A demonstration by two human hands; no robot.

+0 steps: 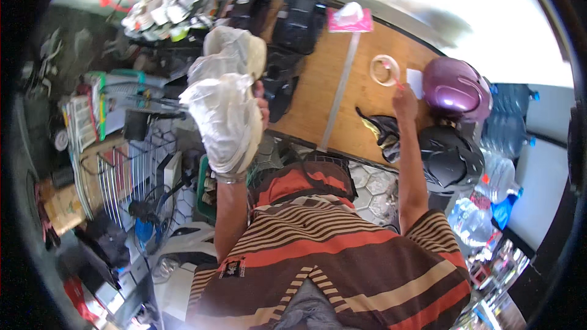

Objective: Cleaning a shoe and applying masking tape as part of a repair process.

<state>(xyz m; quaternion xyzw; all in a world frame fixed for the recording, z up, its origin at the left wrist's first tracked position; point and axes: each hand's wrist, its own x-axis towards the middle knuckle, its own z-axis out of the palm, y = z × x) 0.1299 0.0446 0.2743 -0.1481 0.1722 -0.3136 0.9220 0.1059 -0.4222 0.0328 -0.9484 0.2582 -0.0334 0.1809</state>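
Observation:
My left hand (pixel 262 105) is closed round a pair of white shoes (pixel 223 116) with cream soles, covered in thin white or clear wrapping. The shoes hide most of that hand; a few fingers show along the sole side. Over the wooden table, my right hand (pixel 405 104) is closed on a slim red thing (pixel 398 84), too small to name. Just beyond it lies a roll of pale tape (pixel 384 70). A black and yellow cloth-like item (pixel 380 131) rests near my right forearm.
A purple helmet (pixel 455 88) and a black helmet (pixel 449 159) stand at the right, with large water bottles (pixel 504 128) behind. A pink tissue pack (pixel 350 19) sits at the table's (pixel 318 85) far edge. Black shoes (pixel 299 18) and a wire rack (pixel 125 174) are leftward.

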